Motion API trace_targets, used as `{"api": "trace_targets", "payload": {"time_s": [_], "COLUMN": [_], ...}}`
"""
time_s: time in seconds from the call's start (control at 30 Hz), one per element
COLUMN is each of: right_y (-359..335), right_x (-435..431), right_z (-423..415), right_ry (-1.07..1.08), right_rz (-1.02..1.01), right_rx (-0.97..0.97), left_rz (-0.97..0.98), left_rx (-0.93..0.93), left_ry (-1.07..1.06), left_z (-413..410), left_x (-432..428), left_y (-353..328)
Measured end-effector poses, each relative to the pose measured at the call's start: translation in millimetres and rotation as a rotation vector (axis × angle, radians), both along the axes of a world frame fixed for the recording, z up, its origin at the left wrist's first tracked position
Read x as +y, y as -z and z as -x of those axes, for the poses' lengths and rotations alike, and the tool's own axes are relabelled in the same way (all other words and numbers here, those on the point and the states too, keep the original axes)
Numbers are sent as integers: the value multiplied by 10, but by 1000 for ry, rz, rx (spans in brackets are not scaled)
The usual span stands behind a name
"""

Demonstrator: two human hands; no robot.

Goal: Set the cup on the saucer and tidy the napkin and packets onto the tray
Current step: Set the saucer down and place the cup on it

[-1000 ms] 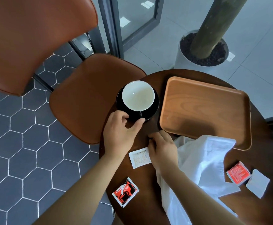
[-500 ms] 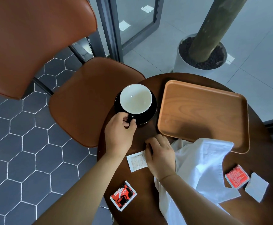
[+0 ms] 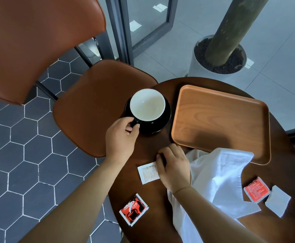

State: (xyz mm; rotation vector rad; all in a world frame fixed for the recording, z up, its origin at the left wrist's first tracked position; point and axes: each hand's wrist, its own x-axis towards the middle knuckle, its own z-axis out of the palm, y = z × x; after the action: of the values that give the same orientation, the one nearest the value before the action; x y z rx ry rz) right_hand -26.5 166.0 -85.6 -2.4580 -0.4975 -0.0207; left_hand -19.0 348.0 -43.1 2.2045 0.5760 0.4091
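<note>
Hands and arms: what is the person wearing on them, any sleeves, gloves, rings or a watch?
The left hand and right hand are bare: no gloves, rings or watch show. The left forearm and right forearm carry no sleeve in view.

The fingers of the left hand (image 3: 121, 137) cover the handle of the cup (image 3: 147, 105), which hides the middle of the saucer (image 3: 160, 128). The right hand (image 3: 173, 168) overlaps one edge of the white packet (image 3: 147, 174); whether its curled fingers grip it cannot be told. The napkin (image 3: 222, 181) masks the near rim of the tray (image 3: 220, 120) and runs off the lower edge. Packet print is illegible.
</note>
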Motion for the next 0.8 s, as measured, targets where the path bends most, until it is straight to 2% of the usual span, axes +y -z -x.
{"api": "trace_targets", "payload": {"time_s": [0.4, 0.63, 0.8], "right_y": [62, 93, 129], "right_x": [16, 75, 65], "right_z": [14, 53, 60], "right_ry": [-12, -61, -53], "right_rz": [68, 283, 318], "right_rx": [-73, -199, -203], "left_rz": [-24, 0, 13], "left_rx": [-24, -19, -11], "left_ry": [-7, -25, -25], "left_z": [-6, -4, -3], "left_x": [28, 43, 34], "left_y": [-5, -5, -23]}}
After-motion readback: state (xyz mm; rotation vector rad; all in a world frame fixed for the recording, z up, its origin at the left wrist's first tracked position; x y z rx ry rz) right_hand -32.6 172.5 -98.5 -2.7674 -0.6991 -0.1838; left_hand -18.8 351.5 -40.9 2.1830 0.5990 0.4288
